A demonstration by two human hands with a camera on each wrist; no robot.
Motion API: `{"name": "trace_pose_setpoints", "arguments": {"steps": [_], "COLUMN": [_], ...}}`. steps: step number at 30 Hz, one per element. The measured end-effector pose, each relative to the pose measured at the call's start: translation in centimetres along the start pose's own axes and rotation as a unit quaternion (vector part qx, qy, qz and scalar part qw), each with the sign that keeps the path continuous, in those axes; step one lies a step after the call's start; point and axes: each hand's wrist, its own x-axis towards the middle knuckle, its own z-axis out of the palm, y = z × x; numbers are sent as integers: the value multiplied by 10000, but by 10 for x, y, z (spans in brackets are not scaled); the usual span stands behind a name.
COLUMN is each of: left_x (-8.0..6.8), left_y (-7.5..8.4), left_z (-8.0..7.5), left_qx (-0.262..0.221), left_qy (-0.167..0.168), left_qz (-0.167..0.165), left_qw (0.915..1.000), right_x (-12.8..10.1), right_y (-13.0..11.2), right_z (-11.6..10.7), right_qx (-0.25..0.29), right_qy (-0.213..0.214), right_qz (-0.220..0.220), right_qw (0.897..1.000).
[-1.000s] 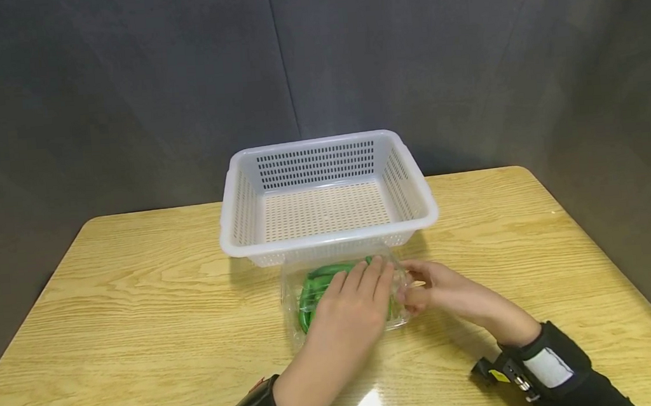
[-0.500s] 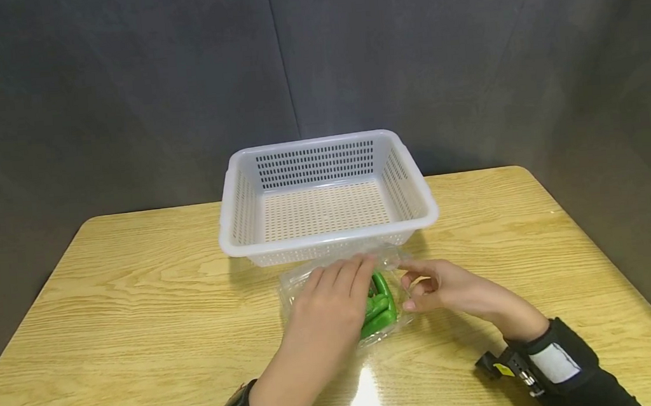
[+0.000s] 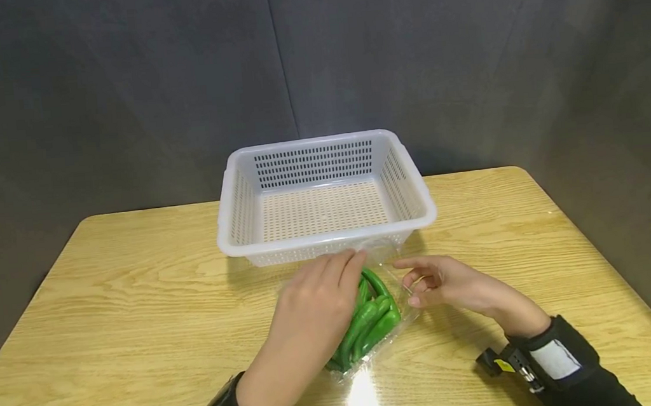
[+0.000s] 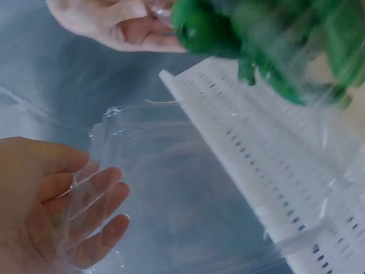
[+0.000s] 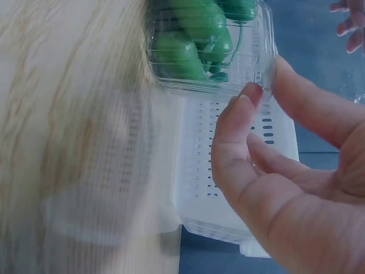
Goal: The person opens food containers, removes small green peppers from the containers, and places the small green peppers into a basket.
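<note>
Nearest, on the wooden table [image 3: 109, 296], 2 hands work at a clear plastic clamshell box [image 3: 371, 339] of green chili peppers [image 3: 366, 324], which sits at the table's middle just on the near side of the basket. The left hand [image 3: 311, 309] lies over the box's left part; its fingers [image 3: 345, 268] are fairly straight and hold the transparent lid [image 4: 165, 188], as the left wrist view shows through the plastic. Whether the lid is fully free of the tray cannot be told. To the right, the right hand [image 3: 443, 283] has its fingers loosely curled, with the thumb and forefinger tip pinching the box's right edge [image 5: 265, 68] in the right wrist view. Both wrists wear dark bands.

Just beyond the box stands a white slotted plastic basket [image 3: 329, 244], its near rim close to the left fingertips. Behind the table hangs a dark grey cloth backdrop [image 3: 121, 85].
</note>
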Motion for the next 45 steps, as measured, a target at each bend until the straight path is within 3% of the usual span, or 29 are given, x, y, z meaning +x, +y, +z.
{"name": "trace_pose_setpoints", "arguments": {"steps": [6,12,16,20,28,42,45], "left_x": [1,-1,-5,-9,-23,-55,-61], "left_y": [-3,-10,-17,-27,-51,-69,-71], "left_z": [-12,-21,-30,-40,-52,-56,-56], "left_qx": [-174,-148,-474,-940,-1348,-1686,-1798], "left_qy": [-207,-134,-381,-711,-886,-770,-839], "left_qz": [-275,-577,-883,-1284,-1926,-2745,-2980], "left_qw": [9993,9981,9942,9847,9679,9435,9337], "right_x": [0,2,3,6,12,22,23], "right_y": [0,3,6,7,5,-2,-2], "right_z": [1,6,11,15,18,22,22], "right_qx": [-79,368,452,379,198,265,261], "right_qy": [229,301,258,254,370,725,738], "right_qz": [96,374,480,331,187,292,288], "right_qw": [9997,9982,9975,9984,9989,9966,9965]}}
